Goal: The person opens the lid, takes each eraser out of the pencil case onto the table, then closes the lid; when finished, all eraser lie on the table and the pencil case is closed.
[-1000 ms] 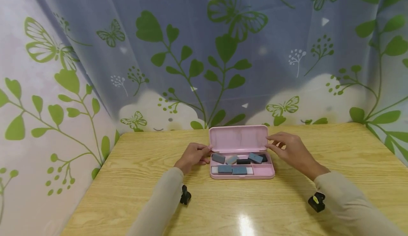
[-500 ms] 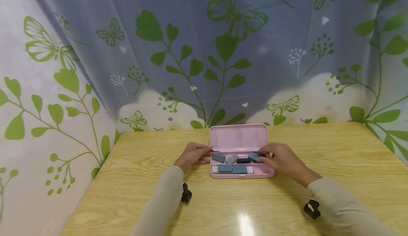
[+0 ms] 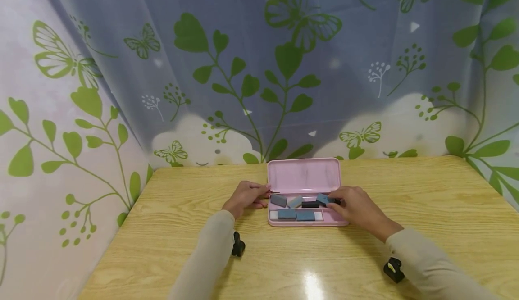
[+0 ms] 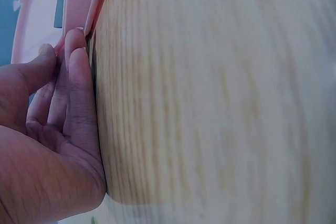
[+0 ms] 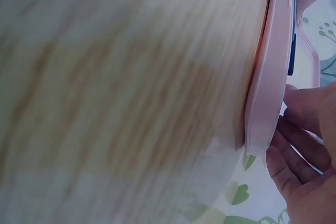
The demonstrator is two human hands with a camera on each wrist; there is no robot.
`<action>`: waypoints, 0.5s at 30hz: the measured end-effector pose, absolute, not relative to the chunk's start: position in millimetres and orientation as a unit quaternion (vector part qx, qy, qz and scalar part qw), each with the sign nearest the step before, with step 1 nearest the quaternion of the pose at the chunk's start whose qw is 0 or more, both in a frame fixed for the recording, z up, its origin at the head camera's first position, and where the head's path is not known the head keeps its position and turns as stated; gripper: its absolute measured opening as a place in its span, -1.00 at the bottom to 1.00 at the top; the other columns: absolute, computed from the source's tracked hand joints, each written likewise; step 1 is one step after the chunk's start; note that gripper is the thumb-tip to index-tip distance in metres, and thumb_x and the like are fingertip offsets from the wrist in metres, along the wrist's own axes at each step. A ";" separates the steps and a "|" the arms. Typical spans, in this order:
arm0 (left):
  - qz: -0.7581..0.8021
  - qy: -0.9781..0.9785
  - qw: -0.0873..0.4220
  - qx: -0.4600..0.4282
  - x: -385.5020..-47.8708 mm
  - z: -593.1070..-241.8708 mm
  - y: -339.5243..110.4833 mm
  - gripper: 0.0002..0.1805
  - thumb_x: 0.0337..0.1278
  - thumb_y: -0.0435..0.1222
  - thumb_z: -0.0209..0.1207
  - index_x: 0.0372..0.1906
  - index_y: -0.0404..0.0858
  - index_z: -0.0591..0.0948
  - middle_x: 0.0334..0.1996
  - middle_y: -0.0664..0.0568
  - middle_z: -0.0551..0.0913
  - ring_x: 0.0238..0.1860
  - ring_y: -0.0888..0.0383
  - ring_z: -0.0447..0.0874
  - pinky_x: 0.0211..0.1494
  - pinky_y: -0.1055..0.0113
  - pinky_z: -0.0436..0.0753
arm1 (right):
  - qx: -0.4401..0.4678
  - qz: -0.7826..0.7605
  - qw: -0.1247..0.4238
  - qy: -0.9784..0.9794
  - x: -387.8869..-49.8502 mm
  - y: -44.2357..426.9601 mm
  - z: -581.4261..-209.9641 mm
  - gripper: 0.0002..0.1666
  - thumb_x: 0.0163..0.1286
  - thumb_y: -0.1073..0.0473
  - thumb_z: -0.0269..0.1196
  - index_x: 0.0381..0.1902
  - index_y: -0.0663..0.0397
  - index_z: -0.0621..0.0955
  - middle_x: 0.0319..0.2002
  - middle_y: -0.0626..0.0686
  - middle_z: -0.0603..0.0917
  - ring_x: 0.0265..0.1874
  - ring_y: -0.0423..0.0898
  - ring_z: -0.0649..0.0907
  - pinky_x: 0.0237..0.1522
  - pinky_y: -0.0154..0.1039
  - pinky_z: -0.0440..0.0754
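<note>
Pink case sits right of frame centre in the head view, lid up, tray holding a grey block at upper left, a black block mid-tray and two blue-and-white blocks along the front. Left hand: fingers extended and relaxed, tips touching the case's left end near the hinge. Right hand reaches over the tray's right end, thumb and forefinger bent close together at the upper-right blue block; can't tell whether it's actually gripped, fingertip contact hidden in right wrist view.
</note>
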State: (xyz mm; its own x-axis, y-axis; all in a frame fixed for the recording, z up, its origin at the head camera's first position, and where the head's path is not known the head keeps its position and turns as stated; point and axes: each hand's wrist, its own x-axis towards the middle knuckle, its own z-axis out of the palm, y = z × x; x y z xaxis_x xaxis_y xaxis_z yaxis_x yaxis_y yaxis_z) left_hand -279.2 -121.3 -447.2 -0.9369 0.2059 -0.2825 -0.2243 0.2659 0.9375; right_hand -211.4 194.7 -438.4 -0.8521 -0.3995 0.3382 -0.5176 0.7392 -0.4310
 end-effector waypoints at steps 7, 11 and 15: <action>0.607 0.775 0.178 -0.009 -280.5 -447.7 -120.7 -0.65 0.37 -0.13 0.28 -0.04 -0.36 0.77 -0.29 -0.05 0.80 -0.58 0.28 0.68 -0.49 0.48 0.67 | 0.250 0.259 0.121 -0.925 -212.2 193.8 -439.9 -0.88 0.24 0.35 0.46 -0.25 0.28 0.77 -0.40 0.00 0.70 -0.52 -0.27 0.49 -0.51 -0.36 0.51; 0.609 0.773 0.178 -0.010 -280.9 -447.9 -120.5 -0.66 0.38 -0.14 0.28 -0.05 -0.36 0.77 -0.30 -0.03 0.80 -0.57 0.28 0.68 -0.50 0.48 0.67 | 0.246 0.260 0.121 -0.926 -211.3 193.6 -438.7 -0.86 0.25 0.36 0.45 -0.23 0.31 0.76 -0.37 0.04 0.72 -0.50 -0.25 0.51 -0.50 -0.34 0.53; 0.608 0.774 0.180 -0.010 -280.7 -447.8 -120.9 -0.66 0.38 -0.14 0.28 -0.06 -0.37 0.77 -0.31 -0.03 0.79 -0.57 0.28 0.69 -0.50 0.49 0.67 | 0.240 0.264 0.115 -0.927 -208.7 193.2 -435.7 -0.85 0.26 0.37 0.44 -0.21 0.32 0.75 -0.34 0.06 0.72 -0.48 -0.24 0.54 -0.48 -0.33 0.58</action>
